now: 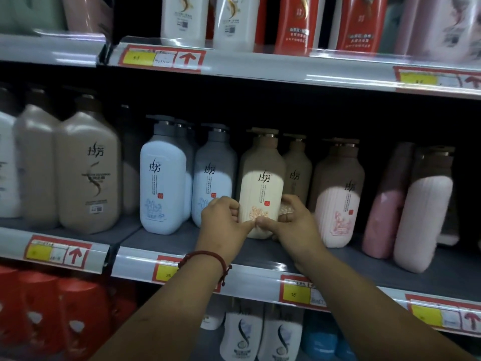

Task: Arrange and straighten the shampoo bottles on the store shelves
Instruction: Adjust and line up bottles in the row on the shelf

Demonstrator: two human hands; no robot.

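The left hand (pixel 223 221) and right hand (pixel 295 220) curl round the foot of the cream bottle (pixel 261 188), thumbs meeting in front. It stands upright on the middle shelf (pixel 161 242), back from the front edge. Gripped so low, a quick turn could tip it into the blue-white bottle (pixel 212 178) just beside it.

We see the grey middle shelf (pixel 161 241) carrying a row of pump bottles. From the left stand large tan bottles (pixel 88 173), then two white-and-blue bottles (pixel 162 178) side by side, then a cream pump bottle (pixel 261 188) and an upright pink bottle (pixel 337 201). Further right, a tilted pink bottle (pixel 385 204) leans toward its neighbour. A clear price rail (pixel 138 261) with red-and-yellow price tags (pixel 296 290) fronts the shelf.
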